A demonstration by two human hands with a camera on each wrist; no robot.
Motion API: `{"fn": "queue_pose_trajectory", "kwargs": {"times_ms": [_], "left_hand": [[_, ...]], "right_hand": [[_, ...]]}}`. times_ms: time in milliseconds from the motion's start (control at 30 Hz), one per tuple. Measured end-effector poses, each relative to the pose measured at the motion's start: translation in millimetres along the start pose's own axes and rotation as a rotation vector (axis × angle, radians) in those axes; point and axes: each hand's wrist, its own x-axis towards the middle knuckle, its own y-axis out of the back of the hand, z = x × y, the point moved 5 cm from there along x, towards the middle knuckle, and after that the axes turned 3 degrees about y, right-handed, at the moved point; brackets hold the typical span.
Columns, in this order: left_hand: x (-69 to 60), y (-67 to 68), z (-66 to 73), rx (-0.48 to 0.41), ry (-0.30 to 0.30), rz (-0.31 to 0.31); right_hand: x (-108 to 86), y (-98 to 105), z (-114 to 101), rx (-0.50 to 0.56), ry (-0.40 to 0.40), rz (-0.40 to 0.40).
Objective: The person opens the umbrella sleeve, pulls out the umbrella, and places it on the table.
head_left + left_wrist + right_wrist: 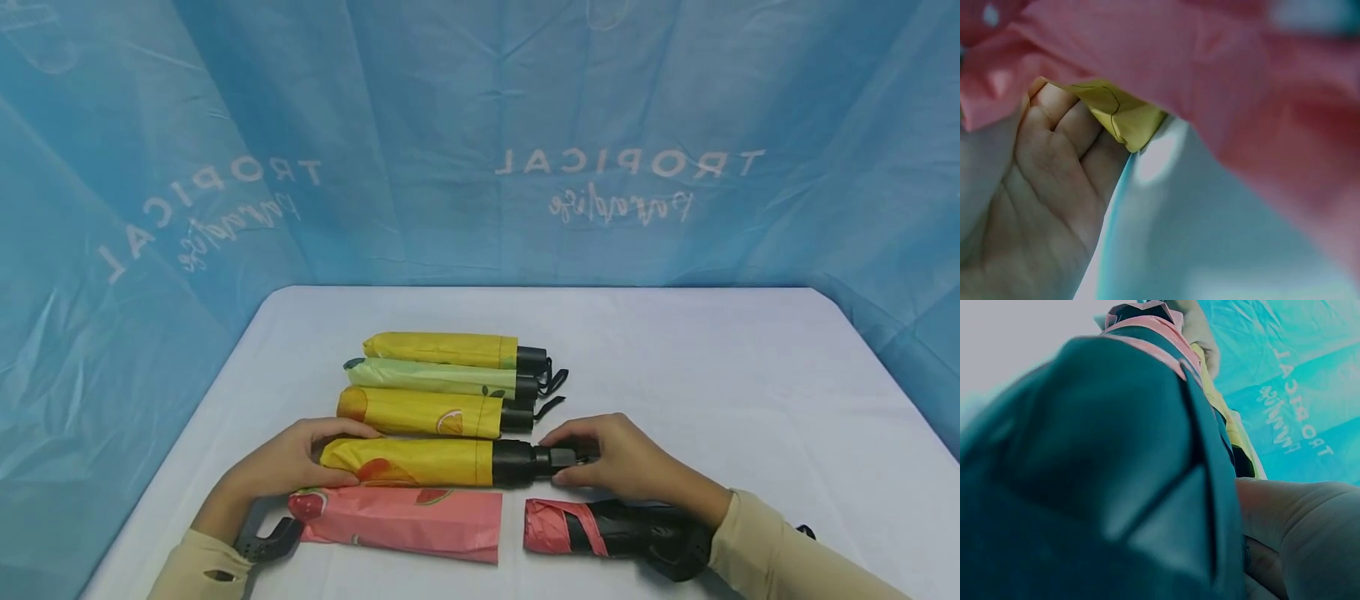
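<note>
A folded yellow umbrella (420,462) in a fruit-print sleeve lies crosswise on the table, its black handle pointing right. My left hand (303,458) grips the sleeve's left end, thumb on the near side and fingers on the far side. In the left wrist view, the fingers meet the yellow tip (1129,122), partly covered by pink cloth. At the handle's end, my right hand (618,458) pinches the grip between thumb and fingers. Nearer me lie a flat pink sleeve (405,521) and a black umbrella with pink bands (592,529), partly behind my right wrist.
Beyond the held umbrella, several sleeved ones lie in a row: yellow with an orange print (412,411), pale green (442,377) and yellow (442,350). Their handles face right. A white tabletop (712,375) lies beneath, with a blue printed curtain (450,208) behind and at the sides.
</note>
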Motion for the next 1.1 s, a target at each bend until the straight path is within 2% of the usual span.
{"fn": "queue_pose_trajectory", "kwargs": {"times_ms": [167, 367, 667, 1100], "left_hand": [[1.0, 0.9, 2.8, 0.074, 0.020, 0.007], [2.2, 1.1, 5.1, 0.117, 0.037, 0.014], [1.4, 2.0, 4.9, 0.201, 0.051, 0.040], [2.7, 1.4, 4.4, 0.192, 0.059, 0.047]], "right_hand": [[0.1, 0.9, 0.0, -0.014, 0.007, 0.000], [-3.6, 4.7, 3.9, -0.025, 0.012, 0.000], [-8.9, 11.1, 10.4, -0.015, -0.018, -0.001], [-16.5, 19.2, 18.2, -0.015, -0.002, -0.003]]}}
